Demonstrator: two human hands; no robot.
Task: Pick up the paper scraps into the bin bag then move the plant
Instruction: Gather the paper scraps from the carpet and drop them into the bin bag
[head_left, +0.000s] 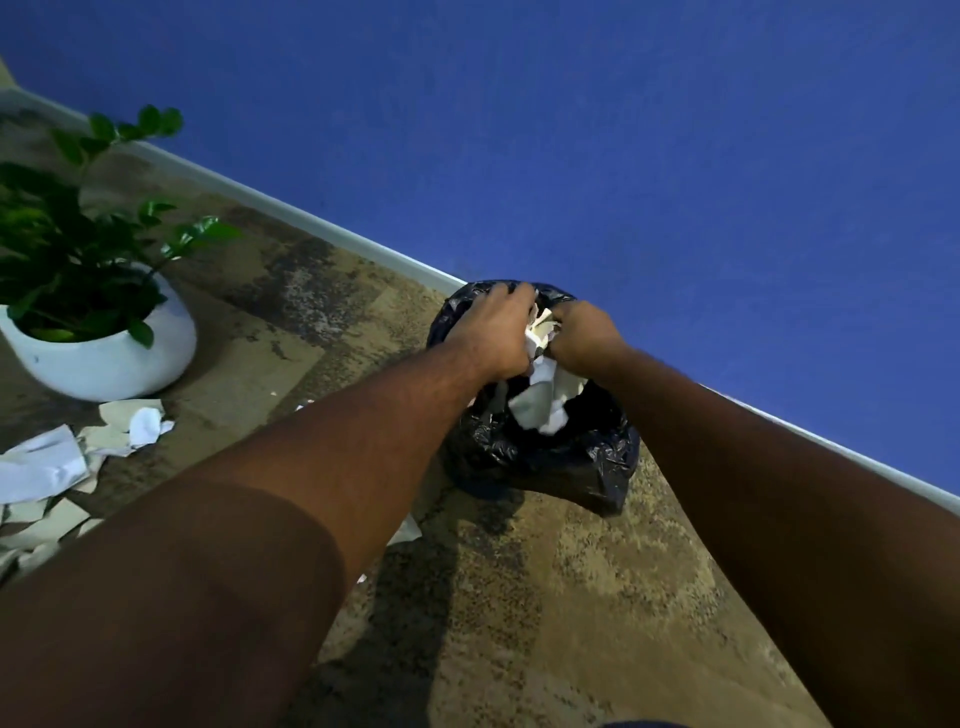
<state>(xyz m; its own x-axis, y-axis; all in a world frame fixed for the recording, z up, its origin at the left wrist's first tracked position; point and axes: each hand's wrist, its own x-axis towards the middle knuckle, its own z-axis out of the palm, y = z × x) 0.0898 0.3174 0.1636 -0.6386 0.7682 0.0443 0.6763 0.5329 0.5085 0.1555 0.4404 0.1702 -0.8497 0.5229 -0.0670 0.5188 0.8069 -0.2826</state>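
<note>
Crumpled white paper scraps (540, 400) are bunched over the black bin bag (571, 462).
They are gripped by curled left hand (493, 332) and right hand (584, 338); more scraps (47, 467) lie at nine o'clock.

Deep blue wall (623, 130), pale skirting board (311, 221), mottled brown carpet (545, 597)

The black bin bag (545, 457) stands open-mouthed on the floor against the blue wall, white scraps (540, 400) crumpled in its mouth. More torn scraps (67, 462) lie scattered well left of the bag. Behind these, also left of the bag, the leafy green plant (67, 249) sits upright in a white bowl-shaped pot.
</note>
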